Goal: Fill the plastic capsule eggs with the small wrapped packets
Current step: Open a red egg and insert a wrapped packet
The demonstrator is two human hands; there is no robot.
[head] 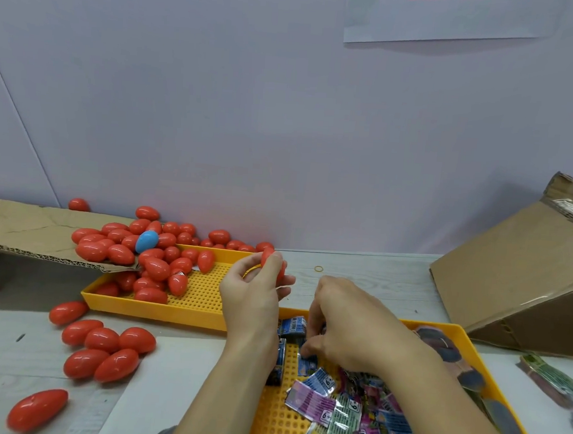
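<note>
Two hands: left hand (257, 294) fingers pinch a light, slick red egg (270, 261); right hand (345, 324) fingers curl onto thin, crinkly packets (306, 364)

Both bare forearms reach forward from the bottom edge. The left hand (257, 294) is raised, palm turned inward, fingers and thumb curled in a pinch. The right hand (345, 327) hangs lower, knuckles up, its fingers (310, 347) curled downward, pinching.
</note>
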